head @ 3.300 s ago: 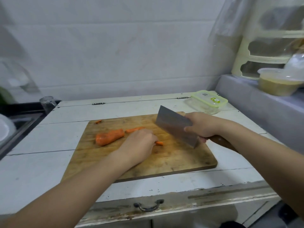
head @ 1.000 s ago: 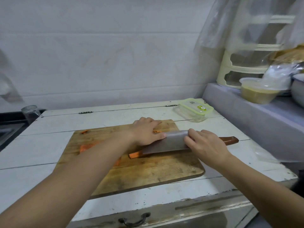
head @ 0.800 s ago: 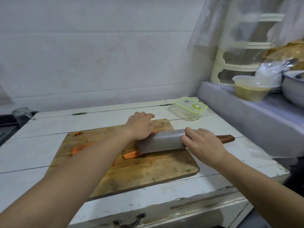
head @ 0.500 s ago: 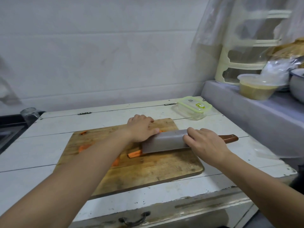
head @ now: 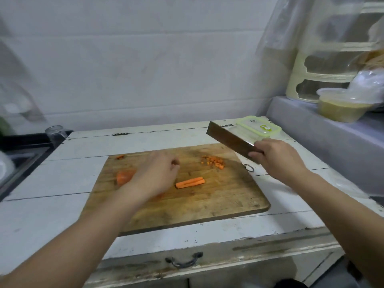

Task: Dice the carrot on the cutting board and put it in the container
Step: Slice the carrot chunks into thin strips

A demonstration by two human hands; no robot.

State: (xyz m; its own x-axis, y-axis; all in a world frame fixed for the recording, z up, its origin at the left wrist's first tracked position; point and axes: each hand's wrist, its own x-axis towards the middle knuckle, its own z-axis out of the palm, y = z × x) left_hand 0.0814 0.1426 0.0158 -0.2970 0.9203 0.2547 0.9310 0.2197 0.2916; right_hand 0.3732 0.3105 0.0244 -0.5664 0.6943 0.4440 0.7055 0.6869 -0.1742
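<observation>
A wooden cutting board (head: 207,206) lies on the white worktop. Near its far right corner sits a small heap of diced carrot (head: 214,161). Two thin carrot sticks (head: 190,182) lie side by side mid-board. A thick carrot chunk (head: 123,177) shows at the left, partly hidden by my left hand (head: 154,175), which hovers over the board with loosely curled fingers and holds nothing I can see. My right hand (head: 276,157) grips a cleaver (head: 227,140), lifted above the board's right edge, blade pointing far-left. A clear container with a green lid (head: 258,128) stands behind the knife.
A small carrot scrap (head: 120,156) lies at the board's far left edge. A glass jar (head: 54,132) and a dark sink edge (head: 25,161) are at the left. A raised grey ledge (head: 324,129) on the right carries a tub (head: 342,109) and a cream rack (head: 324,65). A drawer handle (head: 184,261) is below.
The cleaver was pressed flat on the carrot sticks with my left hand beside it; now my right hand has lifted it up and right. My left hand has moved left, uncovering the diced heap.
</observation>
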